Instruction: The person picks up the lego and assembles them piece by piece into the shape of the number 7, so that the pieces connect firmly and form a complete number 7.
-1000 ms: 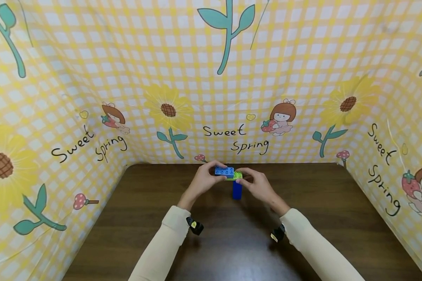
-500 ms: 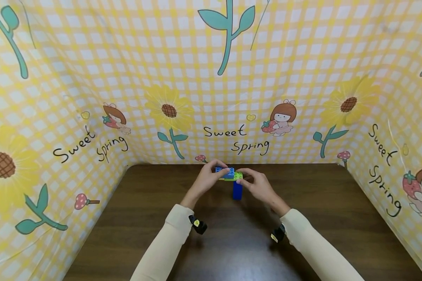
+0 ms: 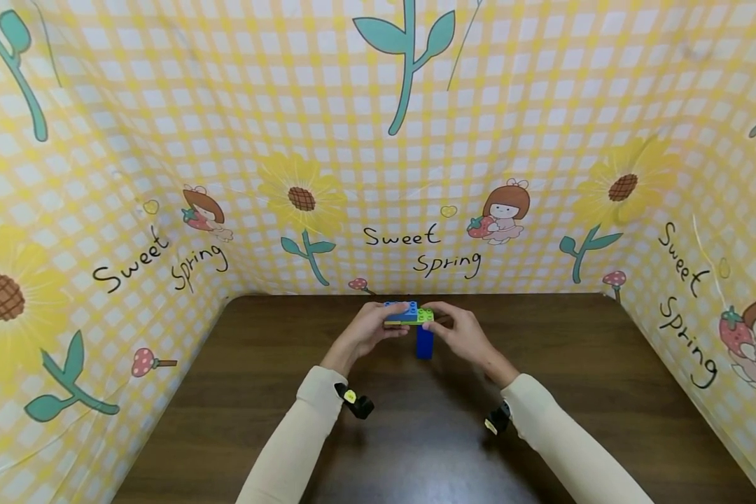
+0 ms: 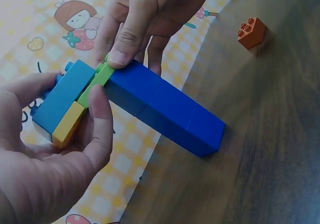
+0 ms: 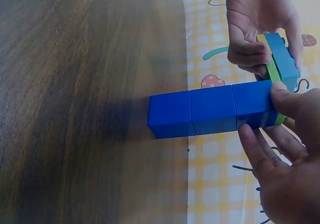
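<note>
A tower of dark blue bricks (image 3: 425, 343) stands upright on the table, with a thin lime green plate (image 3: 425, 316) across its top. The plate juts out to the left. On that overhang sits a lighter blue studded brick (image 4: 66, 92), and a small yellow piece (image 4: 69, 124) lies beneath the brick's outer end. My left hand (image 3: 360, 332) pinches this end, thumb over the studs and fingers curled below the yellow piece. With thumb and fingers, my right hand (image 3: 468, 337) grips the tower's top at the green plate.
An orange studded brick (image 4: 251, 33) lies on the wooden table (image 3: 258, 392), apart from the tower, in the left wrist view. A checked yellow cloth (image 3: 327, 126) hangs behind and at both sides of the table.
My left hand has shifted its hold: its thumb moved from the blue brick's near side onto the top, and its fingers moved down underneath. My right hand and the tower have stayed put.
</note>
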The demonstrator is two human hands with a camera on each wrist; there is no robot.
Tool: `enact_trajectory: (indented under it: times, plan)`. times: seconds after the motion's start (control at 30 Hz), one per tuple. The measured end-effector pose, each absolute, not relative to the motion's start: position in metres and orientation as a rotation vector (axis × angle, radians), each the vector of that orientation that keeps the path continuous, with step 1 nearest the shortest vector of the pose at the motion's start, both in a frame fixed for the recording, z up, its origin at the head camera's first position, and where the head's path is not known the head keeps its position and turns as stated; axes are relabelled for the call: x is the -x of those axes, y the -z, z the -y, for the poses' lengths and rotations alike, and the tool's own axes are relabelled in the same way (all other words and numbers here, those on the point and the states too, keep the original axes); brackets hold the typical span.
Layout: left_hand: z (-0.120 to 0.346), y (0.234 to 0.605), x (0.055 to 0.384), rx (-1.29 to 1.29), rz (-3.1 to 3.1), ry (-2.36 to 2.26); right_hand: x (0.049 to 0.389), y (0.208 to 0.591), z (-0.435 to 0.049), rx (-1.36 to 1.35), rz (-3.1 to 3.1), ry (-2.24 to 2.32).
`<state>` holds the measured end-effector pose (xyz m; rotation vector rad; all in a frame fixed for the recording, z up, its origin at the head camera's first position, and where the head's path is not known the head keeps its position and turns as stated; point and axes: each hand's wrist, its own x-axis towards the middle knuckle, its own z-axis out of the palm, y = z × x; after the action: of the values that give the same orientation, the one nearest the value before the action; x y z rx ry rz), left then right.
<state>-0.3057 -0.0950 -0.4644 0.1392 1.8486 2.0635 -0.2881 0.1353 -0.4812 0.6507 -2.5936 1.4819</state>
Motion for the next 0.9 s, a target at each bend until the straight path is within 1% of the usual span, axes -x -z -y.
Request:
enact_trajectory:
  times: [0.57,0.9]
  plan:
    - [0.0948,0.4632,0.3095,-0.063,-1.835,-2.081,0.2904,0.4767,-0.1333,-0.664,2.575,-1.502]
    - [0.093,0.4673,0.3071,-0.089,-1.853,-2.102,0.289,0.479,-0.1339,-0.646,2.591,-1.515]
